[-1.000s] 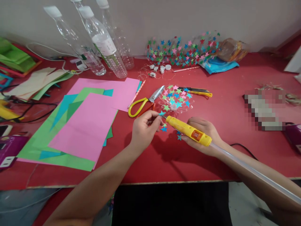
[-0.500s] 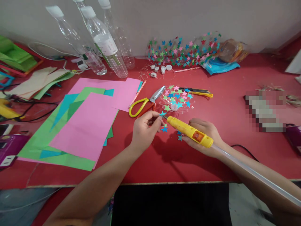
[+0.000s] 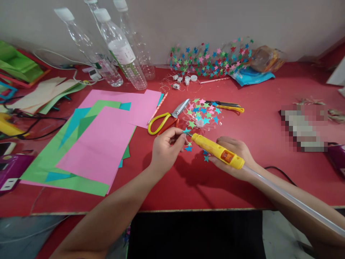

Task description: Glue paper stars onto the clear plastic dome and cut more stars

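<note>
Around the middle of the frame, the left hand (image 3: 165,148) has a little blue star (image 3: 186,131) pinched in its fingertips, and the yellow glue gun (image 3: 208,144)'s nozzle is right at it. Right of centre, the right hand (image 3: 237,146)'s wrapped round the gun. Scissors (image 3: 175,114) lie just above the left hand.

No text, brand or number can be read. The foremost clear plastic bottle with a white cap (image 3: 138,82), near the back edge of the red worktop (image 3: 167,196) and left of its middle, wears a white label (image 3: 124,54); faint print shows there, too small and blurred to make out. At the worktop's left edge, a purple plastic box (image 3: 20,166) bears a white panel (image 3: 9,185) with small dark marks, unreadable as letters. Toward the right edge, pixelation covers a flat greyish object (image 3: 303,131), hiding any lettering.
</note>
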`<state>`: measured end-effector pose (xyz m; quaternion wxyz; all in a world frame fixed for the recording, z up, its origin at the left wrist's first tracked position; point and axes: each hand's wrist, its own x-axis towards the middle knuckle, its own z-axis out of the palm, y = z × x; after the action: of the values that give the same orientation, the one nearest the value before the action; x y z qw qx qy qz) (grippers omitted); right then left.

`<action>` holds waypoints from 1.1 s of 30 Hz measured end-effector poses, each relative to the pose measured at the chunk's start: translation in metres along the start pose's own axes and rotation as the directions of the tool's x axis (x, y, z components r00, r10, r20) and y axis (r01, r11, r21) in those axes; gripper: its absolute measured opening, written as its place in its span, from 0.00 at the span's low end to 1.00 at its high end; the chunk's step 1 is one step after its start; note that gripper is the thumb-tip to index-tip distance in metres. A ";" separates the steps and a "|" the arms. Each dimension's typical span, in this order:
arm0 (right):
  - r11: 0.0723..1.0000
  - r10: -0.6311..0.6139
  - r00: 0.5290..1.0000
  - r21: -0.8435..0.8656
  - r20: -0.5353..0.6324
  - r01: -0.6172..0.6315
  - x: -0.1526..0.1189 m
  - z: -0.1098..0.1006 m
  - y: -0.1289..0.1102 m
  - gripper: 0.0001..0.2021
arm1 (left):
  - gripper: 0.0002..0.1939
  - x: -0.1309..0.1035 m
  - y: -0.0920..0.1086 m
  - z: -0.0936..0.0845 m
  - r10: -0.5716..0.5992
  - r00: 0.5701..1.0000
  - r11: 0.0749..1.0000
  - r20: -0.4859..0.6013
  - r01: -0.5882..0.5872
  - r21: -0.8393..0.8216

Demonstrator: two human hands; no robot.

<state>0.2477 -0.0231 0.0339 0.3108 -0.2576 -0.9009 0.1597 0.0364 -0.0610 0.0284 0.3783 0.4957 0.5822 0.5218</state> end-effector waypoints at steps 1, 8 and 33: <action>1.000 0.000 1.000 0.002 0.000 0.000 0.000 0.000 0.000 0.14 | 0.04 0.000 0.000 0.000 -0.002 1.000 1.000 -0.001 0.002 0.001; 1.000 0.005 1.000 -0.009 0.000 -0.005 0.001 0.000 -0.001 0.15 | 0.04 0.000 -0.001 0.000 0.004 1.000 1.000 0.002 -0.004 0.001; 0.986 0.080 0.959 -0.123 -0.271 -0.116 -0.002 -0.029 0.014 0.07 | 0.05 0.006 -0.006 -0.007 0.174 0.984 0.984 -0.026 -0.173 0.042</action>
<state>0.2725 -0.0089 0.0483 0.4016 -0.3417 -0.8462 0.0768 0.0267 -0.0564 0.0242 0.3131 0.5440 0.5526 0.5483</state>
